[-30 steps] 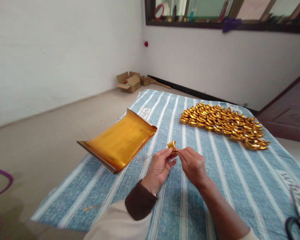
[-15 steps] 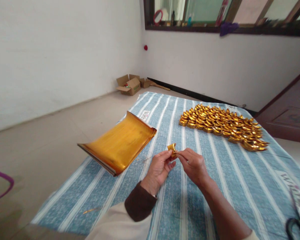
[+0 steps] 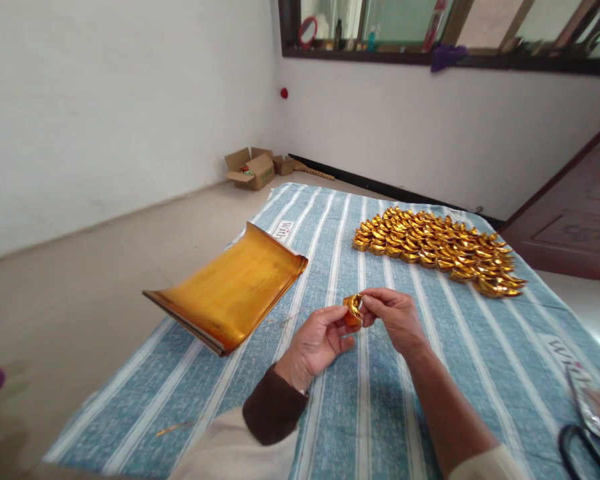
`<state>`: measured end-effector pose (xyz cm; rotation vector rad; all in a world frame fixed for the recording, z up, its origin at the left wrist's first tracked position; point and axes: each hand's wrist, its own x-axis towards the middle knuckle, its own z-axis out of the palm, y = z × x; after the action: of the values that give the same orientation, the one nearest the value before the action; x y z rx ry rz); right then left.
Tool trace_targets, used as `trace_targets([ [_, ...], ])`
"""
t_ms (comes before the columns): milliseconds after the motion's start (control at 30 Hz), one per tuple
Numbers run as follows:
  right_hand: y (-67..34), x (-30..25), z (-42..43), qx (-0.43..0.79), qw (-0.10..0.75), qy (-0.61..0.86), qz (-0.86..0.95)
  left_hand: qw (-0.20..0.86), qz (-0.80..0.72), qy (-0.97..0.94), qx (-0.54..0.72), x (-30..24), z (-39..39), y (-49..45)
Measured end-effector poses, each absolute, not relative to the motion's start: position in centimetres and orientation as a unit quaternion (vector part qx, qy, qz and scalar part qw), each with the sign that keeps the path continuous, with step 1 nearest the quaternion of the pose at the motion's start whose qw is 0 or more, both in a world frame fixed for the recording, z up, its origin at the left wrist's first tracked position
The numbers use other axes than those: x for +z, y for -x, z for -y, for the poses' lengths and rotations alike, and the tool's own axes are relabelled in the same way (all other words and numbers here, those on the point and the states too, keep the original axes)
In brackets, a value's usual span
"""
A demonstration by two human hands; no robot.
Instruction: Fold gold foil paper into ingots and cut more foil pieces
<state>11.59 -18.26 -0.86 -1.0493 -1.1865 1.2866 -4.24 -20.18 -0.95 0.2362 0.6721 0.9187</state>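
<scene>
Where fingers [image 3: 337,313] pinch gold piece [image 3: 353,311], edges hidden; scissors [image 3: 591,420] cropped.

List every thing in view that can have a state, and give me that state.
Gold foil piece: curved, held between both hands
Left hand: pinching the foil piece
Right hand: fingertips closed on the piece's edge
Gold sheets: stacked, opposite edges curled up
Shaped gold pieces: folded, grouped closely
Scissors: lying down, partly out of frame
Cardboard box: flaps open
Striped cloth: spread out
</scene>
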Motion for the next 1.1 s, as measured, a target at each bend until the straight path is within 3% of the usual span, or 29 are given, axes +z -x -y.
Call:
trace_targets([
  [1100,-11.66,-1.27,18.22,0.523,0.517,0.426,0.526,0.789,-0.351,-0.218,0.454,-0.63,20.32,4.18],
])
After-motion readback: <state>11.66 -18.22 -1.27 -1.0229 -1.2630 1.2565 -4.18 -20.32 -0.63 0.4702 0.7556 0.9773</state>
